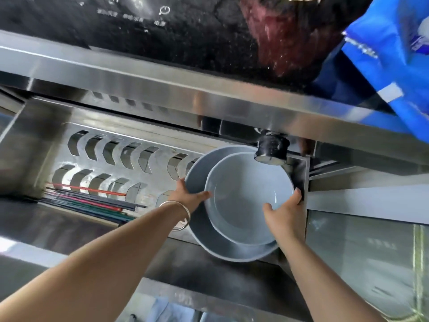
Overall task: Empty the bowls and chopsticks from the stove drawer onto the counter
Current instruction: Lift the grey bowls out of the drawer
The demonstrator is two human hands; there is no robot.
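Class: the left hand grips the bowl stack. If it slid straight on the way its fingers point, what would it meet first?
The left hand points right, across the smaller bowl. It would probably meet that bowl's wall first, though depth is unclear.

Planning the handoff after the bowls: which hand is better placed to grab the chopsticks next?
Left. The left hand grips the bowls' left rim, on the side of the chopsticks lying at the drawer's left. The right hand would have to cross over.
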